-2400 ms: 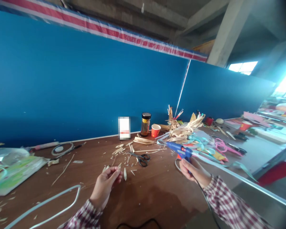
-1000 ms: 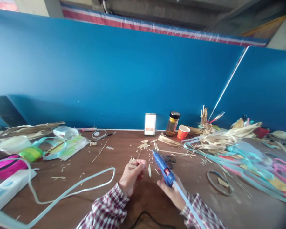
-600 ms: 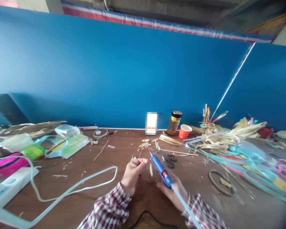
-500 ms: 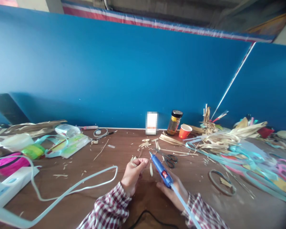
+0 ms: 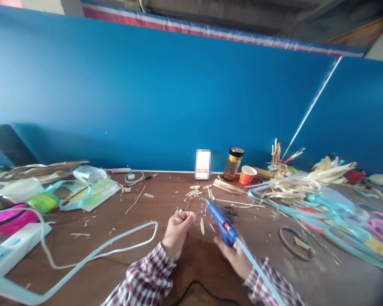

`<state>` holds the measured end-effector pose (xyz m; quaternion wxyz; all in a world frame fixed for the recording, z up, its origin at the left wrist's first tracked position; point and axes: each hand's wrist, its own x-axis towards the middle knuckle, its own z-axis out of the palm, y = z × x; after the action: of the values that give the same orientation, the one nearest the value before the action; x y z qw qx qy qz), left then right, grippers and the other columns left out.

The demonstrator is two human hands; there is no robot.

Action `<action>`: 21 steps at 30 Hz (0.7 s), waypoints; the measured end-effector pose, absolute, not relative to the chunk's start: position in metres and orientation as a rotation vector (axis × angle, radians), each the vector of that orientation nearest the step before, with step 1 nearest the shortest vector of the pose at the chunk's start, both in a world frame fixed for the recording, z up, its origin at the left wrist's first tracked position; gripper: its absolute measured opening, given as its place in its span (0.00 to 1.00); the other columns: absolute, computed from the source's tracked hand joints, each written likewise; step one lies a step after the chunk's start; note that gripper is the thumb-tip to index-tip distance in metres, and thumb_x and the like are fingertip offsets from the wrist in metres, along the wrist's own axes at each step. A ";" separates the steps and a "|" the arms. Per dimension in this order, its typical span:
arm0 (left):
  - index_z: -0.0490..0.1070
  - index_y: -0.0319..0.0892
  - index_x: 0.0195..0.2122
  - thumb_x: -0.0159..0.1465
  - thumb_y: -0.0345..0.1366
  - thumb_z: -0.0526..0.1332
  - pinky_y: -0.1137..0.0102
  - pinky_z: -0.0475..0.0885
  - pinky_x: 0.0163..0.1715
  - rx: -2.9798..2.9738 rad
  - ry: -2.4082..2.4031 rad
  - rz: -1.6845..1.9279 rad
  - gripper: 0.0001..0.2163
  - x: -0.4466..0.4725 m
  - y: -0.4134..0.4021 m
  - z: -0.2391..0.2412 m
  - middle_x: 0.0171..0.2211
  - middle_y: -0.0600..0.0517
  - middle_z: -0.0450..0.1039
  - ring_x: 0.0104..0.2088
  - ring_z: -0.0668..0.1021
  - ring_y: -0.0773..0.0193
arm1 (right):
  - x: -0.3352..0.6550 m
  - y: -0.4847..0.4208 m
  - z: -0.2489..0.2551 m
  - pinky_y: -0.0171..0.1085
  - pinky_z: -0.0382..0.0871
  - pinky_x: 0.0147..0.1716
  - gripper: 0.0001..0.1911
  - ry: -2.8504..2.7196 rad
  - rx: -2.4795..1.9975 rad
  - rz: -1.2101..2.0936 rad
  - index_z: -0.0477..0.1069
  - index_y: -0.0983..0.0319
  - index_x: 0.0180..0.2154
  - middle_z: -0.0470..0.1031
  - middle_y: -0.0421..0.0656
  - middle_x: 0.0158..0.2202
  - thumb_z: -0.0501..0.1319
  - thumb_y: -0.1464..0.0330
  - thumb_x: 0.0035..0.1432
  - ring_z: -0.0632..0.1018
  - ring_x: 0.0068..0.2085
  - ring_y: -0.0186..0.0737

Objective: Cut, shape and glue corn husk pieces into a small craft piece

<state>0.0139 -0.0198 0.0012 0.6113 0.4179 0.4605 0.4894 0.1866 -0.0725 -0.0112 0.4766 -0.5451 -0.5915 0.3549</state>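
Observation:
A blue hot glue gun (image 5: 221, 220) is in my right hand (image 5: 238, 257), its nozzle pointing up and away from me. Its pale cord runs back over my right sleeve. My left hand (image 5: 178, 231) is closed in a pinch, thumb against the curled fingers. A pale scrap shows by its knuckles, but what the fingers hold is hidden. Between the hands a pale, leaf-shaped sliver (image 5: 202, 226) lies on the brown table. Behind the glue gun are scissors (image 5: 231, 211), partly covered by it.
A dark-lidded jar (image 5: 233, 165) and an orange paper cup (image 5: 247, 175) stand at the back. Dried husk strips (image 5: 290, 187) and ribbons (image 5: 335, 233) heap up on the right. To the left lie a white power strip (image 5: 17, 246) and a looping pale cord (image 5: 127, 233).
My right hand has shifted the glue gun slightly right, away from my left hand, covering more of the scissors. My left hand stays almost still.

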 end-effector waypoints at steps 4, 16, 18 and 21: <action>0.69 0.38 0.21 0.52 0.45 0.64 0.77 0.52 0.17 1.075 1.125 1.160 0.14 0.008 -0.015 0.000 0.15 0.60 0.57 0.17 0.57 0.75 | 0.184 -0.074 -0.016 0.32 0.61 0.15 0.25 -1.232 -1.363 0.964 0.71 0.61 0.47 0.67 0.38 0.22 0.62 0.55 0.51 0.62 0.17 0.31; 0.77 0.37 0.29 0.51 0.46 0.63 0.74 0.61 0.22 1.186 1.324 1.211 0.15 -0.006 -0.004 -0.002 0.20 0.53 0.71 0.20 0.67 0.70 | 0.183 -0.075 -0.015 0.31 0.64 0.18 0.24 -1.241 -1.369 0.889 0.72 0.60 0.45 0.72 0.43 0.30 0.63 0.55 0.49 0.67 0.22 0.32; 0.78 0.38 0.28 0.50 0.45 0.64 0.74 0.62 0.22 1.222 1.369 1.228 0.14 -0.008 -0.002 -0.002 0.21 0.52 0.72 0.21 0.68 0.68 | 0.183 -0.075 -0.015 0.31 0.64 0.18 0.24 -1.247 -1.363 0.901 0.72 0.61 0.46 0.72 0.43 0.31 0.63 0.56 0.49 0.67 0.22 0.31; 0.79 0.40 0.27 0.48 0.42 0.65 0.73 0.63 0.24 1.315 1.474 1.292 0.11 -0.015 0.003 -0.004 0.21 0.51 0.74 0.24 0.70 0.65 | 0.185 -0.074 -0.016 0.31 0.64 0.18 0.23 -1.292 -1.335 0.927 0.72 0.61 0.46 0.72 0.43 0.32 0.63 0.56 0.50 0.68 0.23 0.32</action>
<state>-0.0146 0.0035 -0.0041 0.3808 0.5151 0.5776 0.5060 0.1855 -0.0735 -0.0157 0.5079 -0.5538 -0.5360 0.3847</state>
